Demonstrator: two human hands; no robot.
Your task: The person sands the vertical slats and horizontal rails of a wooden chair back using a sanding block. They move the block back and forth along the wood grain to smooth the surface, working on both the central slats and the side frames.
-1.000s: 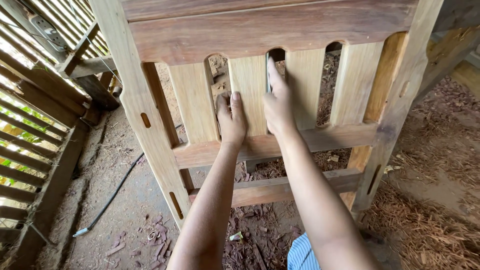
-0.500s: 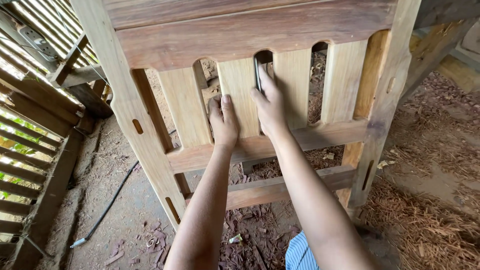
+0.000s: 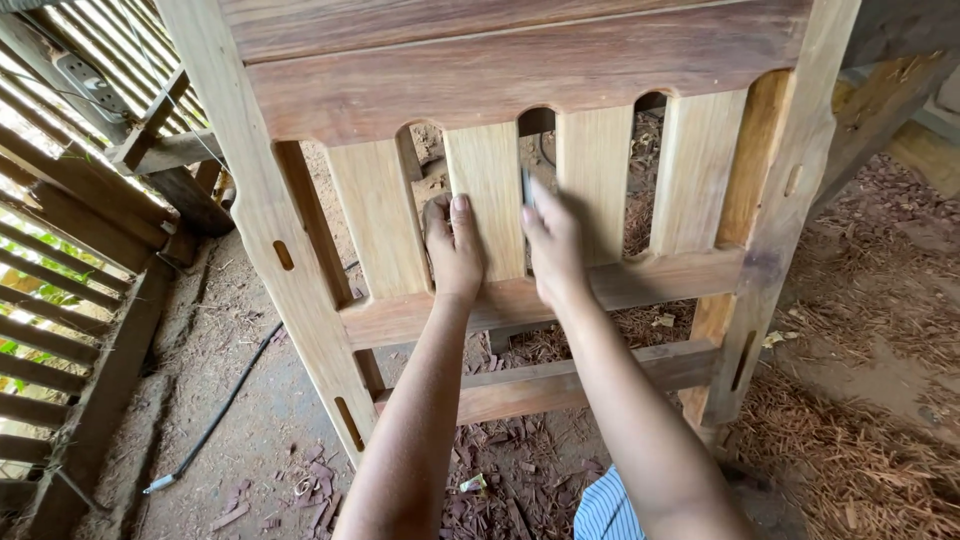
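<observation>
While my left hand [image 3: 455,250] lies flat and open against the middle slat [image 3: 487,200], fingers up along its upright long axis, my right hand [image 3: 553,245] closes on a thin dark tool [image 3: 526,187] in the gap just right of that slat, nearer to it. Frame [image 3: 280,230]: bare wood, upright on dirt floor [image 3: 240,440] with shavings [image 3: 860,450]; cable [image 3: 215,415] left, well apart.

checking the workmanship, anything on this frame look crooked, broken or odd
Nothing stands out. The slats stand upright and evenly gapped between the rails. Left hand rests on the middle slat; right hand is blurred. Shavings litter the floor.
</observation>
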